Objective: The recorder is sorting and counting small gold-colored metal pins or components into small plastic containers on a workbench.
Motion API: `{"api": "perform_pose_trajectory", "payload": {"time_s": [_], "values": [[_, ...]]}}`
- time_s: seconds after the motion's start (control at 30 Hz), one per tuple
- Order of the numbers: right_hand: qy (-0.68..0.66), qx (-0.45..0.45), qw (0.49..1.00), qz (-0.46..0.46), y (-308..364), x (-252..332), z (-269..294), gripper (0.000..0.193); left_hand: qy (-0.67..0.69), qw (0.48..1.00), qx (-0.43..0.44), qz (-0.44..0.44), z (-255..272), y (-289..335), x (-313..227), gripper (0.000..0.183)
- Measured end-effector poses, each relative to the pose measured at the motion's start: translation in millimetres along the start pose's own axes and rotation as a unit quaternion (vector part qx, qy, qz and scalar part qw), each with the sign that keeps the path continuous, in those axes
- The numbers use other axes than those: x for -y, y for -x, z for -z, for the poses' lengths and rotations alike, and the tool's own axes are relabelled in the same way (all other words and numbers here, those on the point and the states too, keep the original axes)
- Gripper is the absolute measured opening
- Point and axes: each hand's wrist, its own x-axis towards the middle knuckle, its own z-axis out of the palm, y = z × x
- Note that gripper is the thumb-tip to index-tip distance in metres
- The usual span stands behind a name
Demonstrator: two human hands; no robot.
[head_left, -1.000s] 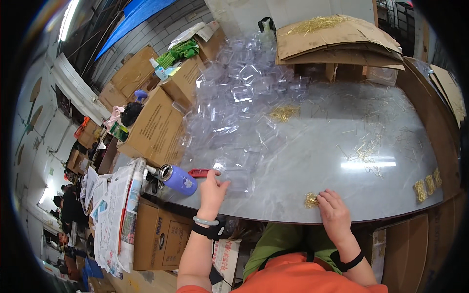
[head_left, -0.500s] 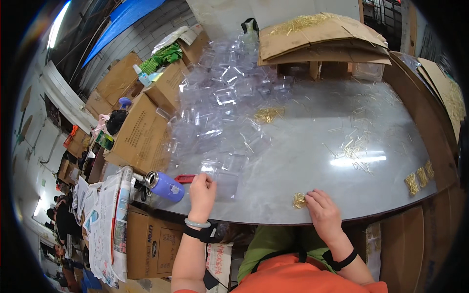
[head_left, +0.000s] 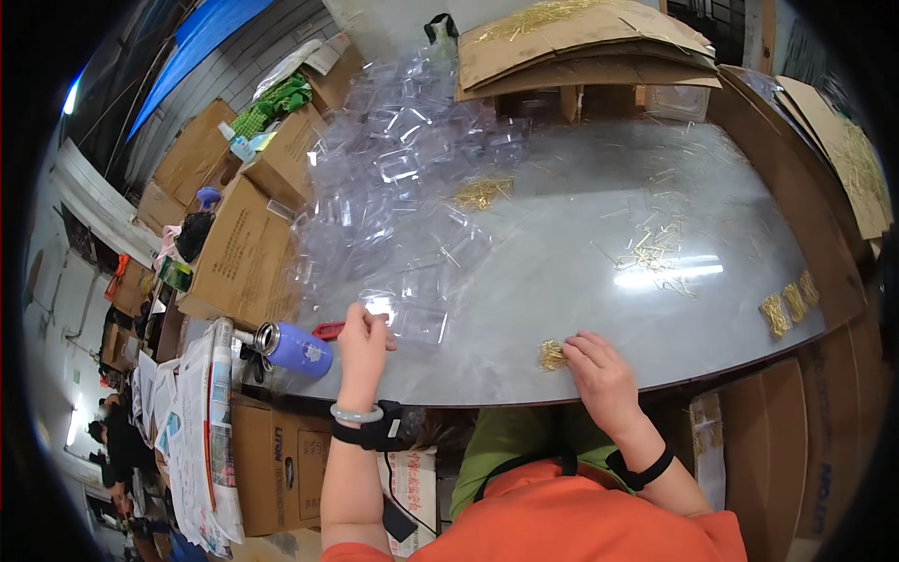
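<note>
My left hand point(head_left: 362, 348) is over the near left of the grey table, fingers curled in toward the thumb. Close by lies a flat, clear plastic box point(head_left: 421, 323); whether the fingers pinch anything is too small to tell. Behind that hand a red-handled tool point(head_left: 329, 331) shows in part. At the table's near edge, my right hand point(head_left: 599, 372) rests with its fingers stretched out together, the tips against a small bundle of gold-coloured metal pins point(head_left: 552, 355).
A heap of clear plastic boxes point(head_left: 375, 187) covers the table's left side. Loose gold pins point(head_left: 483, 193) lie mid-table, scattered pins point(head_left: 655, 248) farther right, and several neat bundles point(head_left: 775, 315) at the right edge. A purple bottle point(head_left: 300, 349) lies near the left edge; cardboard point(head_left: 590, 51) stands behind.
The whole view has shifted, so things sit slightly farther left and higher. My left fingers look a little looser; my right hand stays beside the pin bundle.
</note>
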Motion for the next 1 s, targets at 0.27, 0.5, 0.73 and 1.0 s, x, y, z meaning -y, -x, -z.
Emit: {"api": "perform_pose_trajectory", "payload": {"time_s": [0.27,0.5,0.73,1.0], "values": [[0.001,0.022,1.000,0.003,0,-1,1,0.029,0.275,0.897,0.282,0.199,-46,136,-32,0.050],[-0.006,0.042,0.998,0.035,1,2,1,0.031,0.356,0.755,0.384,0.394,-103,166,10,0.044],[-0.058,0.099,0.992,0.060,20,26,10,0.030,0.598,0.579,0.402,0.381,-103,149,3,0.041],[-0.105,0.157,0.977,0.102,61,43,13,0.034,0.549,0.633,0.433,0.333,-90,172,19,0.058]]}}
